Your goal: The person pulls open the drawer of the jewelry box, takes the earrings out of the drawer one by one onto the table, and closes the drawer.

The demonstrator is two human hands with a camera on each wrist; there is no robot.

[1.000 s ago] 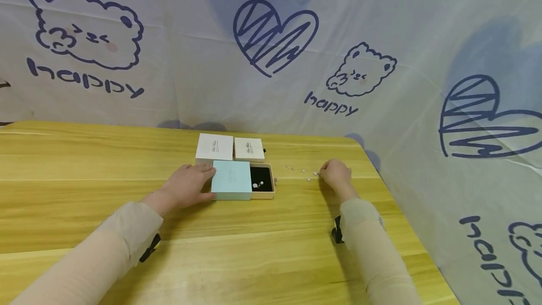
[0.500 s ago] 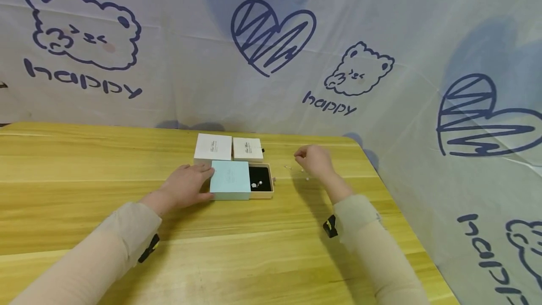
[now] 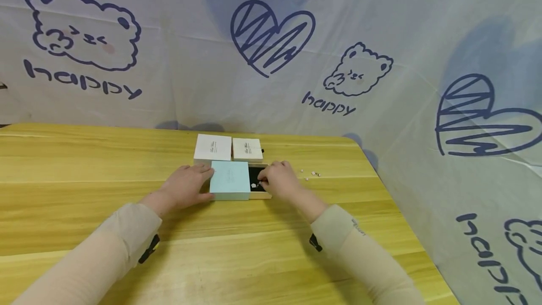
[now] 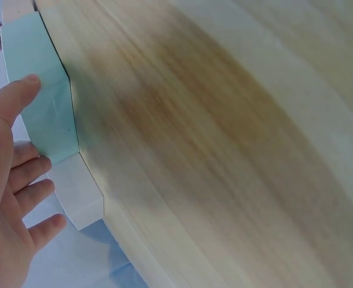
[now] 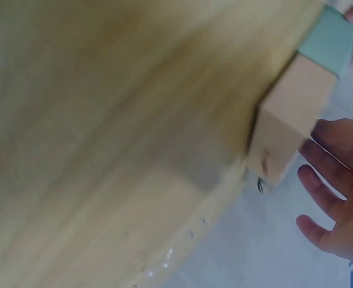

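My left hand (image 3: 185, 183) holds the left end of a light-blue drawer box (image 3: 230, 179), thumb along its front wall and fingers at its other edges. The box's drawer (image 3: 259, 195) is pulled out to the right, with black padding inside. A small white earring (image 3: 254, 185) with a flower shape lies on the padding. Over the drawer, my right hand (image 3: 281, 181) pinches a tiny earring between thumb and index finger, mostly hidden by the fingertips. In the right wrist view, the other right fingers (image 5: 320, 192) spread loosely beside the drawer.
Behind the blue box stand a white box (image 3: 213, 147) and a smaller cream box (image 3: 247, 148) with a dark tab. Several small earrings, one with a white flower (image 3: 314, 173), lie on the wooden table (image 3: 237, 248) to the right. A printed cloth (image 3: 190, 60) hangs behind.
My right hand has moved left from the loose earrings, rising over the table, and come down at the drawer. The left hand stays on the blue box.
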